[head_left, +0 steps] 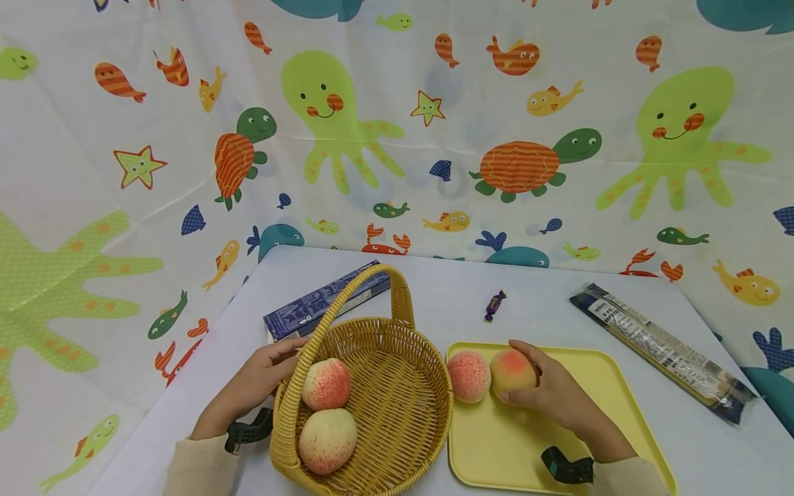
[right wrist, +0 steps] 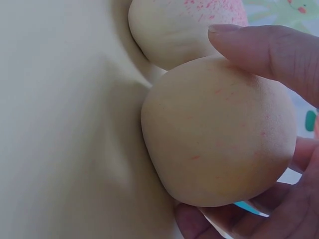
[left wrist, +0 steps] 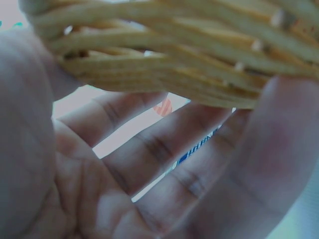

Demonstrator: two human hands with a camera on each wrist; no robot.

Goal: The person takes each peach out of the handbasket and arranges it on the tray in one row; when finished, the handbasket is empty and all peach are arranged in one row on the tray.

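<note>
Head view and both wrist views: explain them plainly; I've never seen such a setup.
No machine here: you see a person's left hand and right hand. The wide picture looks forward and down from the head; each close-up comes from one wrist. On the white table are a yellow tray and a wicker basket holding two peaches, with a blue box, a wrapped sweet and a long packet nearby. The left hand touches the basket's side. The right hand grips a third peach, at the tray, beside a fourth peach.

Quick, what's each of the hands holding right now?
Left hand: holding the side of the basket.
Right hand: holding a peach.
</note>
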